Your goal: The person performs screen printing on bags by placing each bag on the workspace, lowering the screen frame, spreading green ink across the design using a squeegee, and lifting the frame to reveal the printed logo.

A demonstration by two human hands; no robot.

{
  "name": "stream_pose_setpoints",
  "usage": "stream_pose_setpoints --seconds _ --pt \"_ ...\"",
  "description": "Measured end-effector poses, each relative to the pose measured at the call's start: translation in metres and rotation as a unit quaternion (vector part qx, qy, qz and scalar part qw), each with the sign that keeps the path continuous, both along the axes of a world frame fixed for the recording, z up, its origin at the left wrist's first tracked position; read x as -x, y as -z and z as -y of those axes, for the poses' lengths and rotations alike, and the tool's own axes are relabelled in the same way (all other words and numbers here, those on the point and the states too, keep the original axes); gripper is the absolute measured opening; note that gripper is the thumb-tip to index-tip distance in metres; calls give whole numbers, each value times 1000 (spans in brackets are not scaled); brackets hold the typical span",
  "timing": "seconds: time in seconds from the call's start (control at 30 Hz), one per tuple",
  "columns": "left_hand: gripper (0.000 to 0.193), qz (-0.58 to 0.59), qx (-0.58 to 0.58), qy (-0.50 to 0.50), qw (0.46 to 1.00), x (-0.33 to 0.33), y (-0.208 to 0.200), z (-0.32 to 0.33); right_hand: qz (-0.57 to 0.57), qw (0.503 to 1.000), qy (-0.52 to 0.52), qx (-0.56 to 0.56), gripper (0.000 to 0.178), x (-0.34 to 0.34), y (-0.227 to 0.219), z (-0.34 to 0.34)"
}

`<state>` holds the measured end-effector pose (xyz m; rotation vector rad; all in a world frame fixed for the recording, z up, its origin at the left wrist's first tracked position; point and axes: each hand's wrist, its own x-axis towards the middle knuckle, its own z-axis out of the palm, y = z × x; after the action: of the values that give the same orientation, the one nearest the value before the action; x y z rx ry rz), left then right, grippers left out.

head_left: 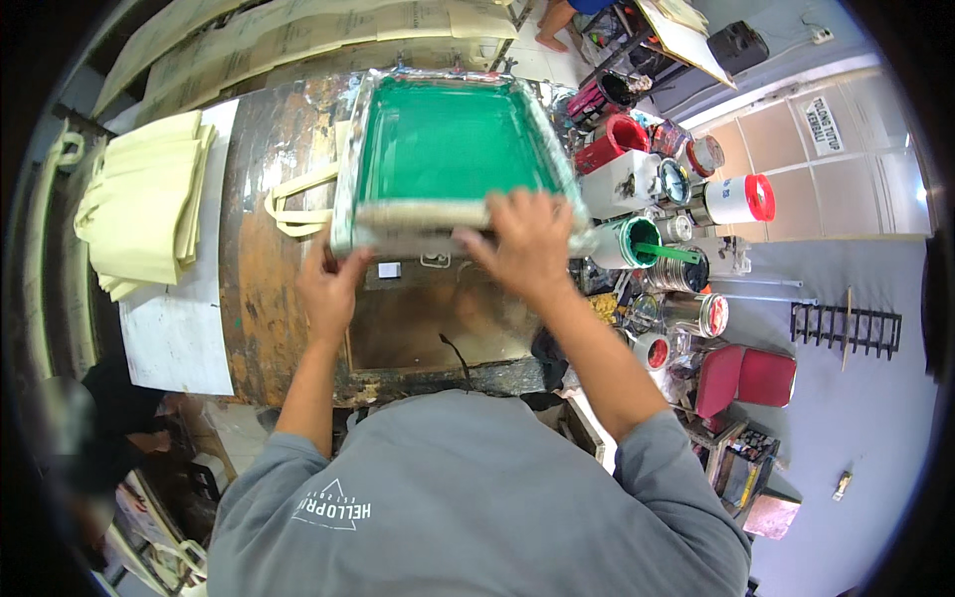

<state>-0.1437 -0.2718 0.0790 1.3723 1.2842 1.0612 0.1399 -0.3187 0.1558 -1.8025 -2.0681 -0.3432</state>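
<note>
A screen printing frame (345, 189) with green ink across its mesh (448, 139) is held over the worktable, its near side blurred and apparently raised. My left hand (336, 284) grips the near left corner, thumb toward the middle. Over the near side, to the right, my right hand (527, 239) is closed around the edge. Its fingers reach onto a pale bar (423, 214), perhaps a squeegee, lying along the near inside edge. A cream cloth bag's handles (298, 204) stick out left of the frame, most of the bag being hidden.
A stack of folded cream bags (139, 204) lies on a white sheet (179, 343) at left. Ink tubs crowd the right side, including a green one (627, 244) with a green stick. Below the frame is a brown glossy board (428, 333). Someone's leg (553, 30) shows far back.
</note>
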Motion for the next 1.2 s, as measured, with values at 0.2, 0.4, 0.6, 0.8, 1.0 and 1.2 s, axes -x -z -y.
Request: stream_pose_setpoints --seconds 0.2,0.4,0.6,0.8,1.0,1.2 --pt "93 -229 -132 -79 961 -11 55 -58 16 993 0 -115 50 -32 -91 -100" --pt "69 -468 -60 -119 873 -29 144 -25 15 990 4 -140 53 -46 -110 -133" --pt "41 -211 6 -89 973 -7 139 -73 -14 992 -10 -125 58 -37 -123 -147" --pt "65 -39 11 -17 999 97 -35 -98 -26 993 -4 -112 54 -45 -134 -154" --pt "62 -56 43 -30 997 321 -87 -24 -42 993 -3 -113 43 -28 -126 -129" --pt "71 -52 120 -205 970 485 -76 22 -6 996 10 -91 43 -31 -126 -125"
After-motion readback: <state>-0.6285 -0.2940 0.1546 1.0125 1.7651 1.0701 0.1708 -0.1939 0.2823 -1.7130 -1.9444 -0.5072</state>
